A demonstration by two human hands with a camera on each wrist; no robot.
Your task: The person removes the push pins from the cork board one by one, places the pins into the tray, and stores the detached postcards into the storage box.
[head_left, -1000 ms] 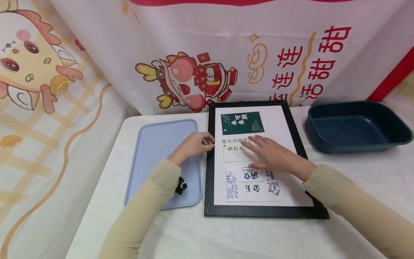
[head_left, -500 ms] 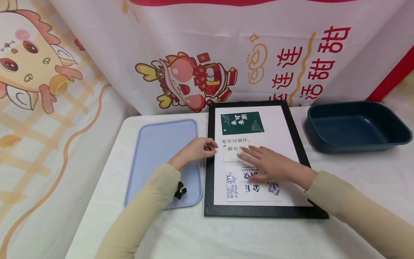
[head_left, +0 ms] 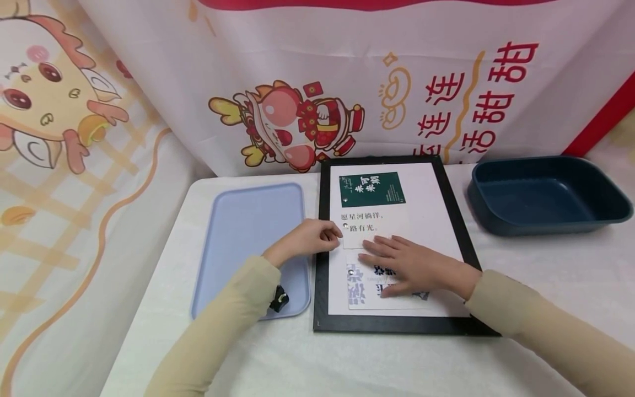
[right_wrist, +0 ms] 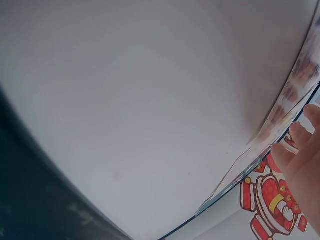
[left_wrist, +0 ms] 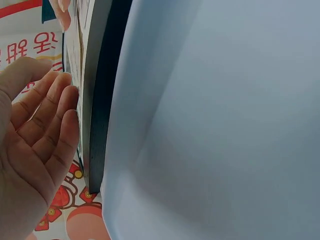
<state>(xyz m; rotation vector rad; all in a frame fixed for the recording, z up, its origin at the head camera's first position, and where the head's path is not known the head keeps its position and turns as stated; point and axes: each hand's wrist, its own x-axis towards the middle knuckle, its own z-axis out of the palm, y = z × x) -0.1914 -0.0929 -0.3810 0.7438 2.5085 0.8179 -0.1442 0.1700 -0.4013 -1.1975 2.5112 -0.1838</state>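
Note:
A black-framed white board (head_left: 436,209) lies on the table, bearing a column of three cards. The top one is a green card (head_left: 392,194); below it are a white card (head_left: 358,239) with black characters and a card with blue-grey characters (head_left: 356,295). My left hand (head_left: 311,237) is over the board's left border, fingers loosely bent beside the white card's edge. In the left wrist view the palm of this left hand (left_wrist: 35,150) shows, with thumb apart from the fingers. With fingers spread flat, my right hand (head_left: 419,267) rests over the lowest card and partly hides it.
Left of the board lies a light blue tray (head_left: 248,220), with a small black object (head_left: 279,299) near its front, partly hidden by the left sleeve. A dark blue basin (head_left: 550,220) stands at the back right. A printed cloth (head_left: 387,33) hangs behind the table.
Both hands have shifted toward the front of the board. The right hand has slid off the white card onto the lowest card; the left has also moved slightly right.

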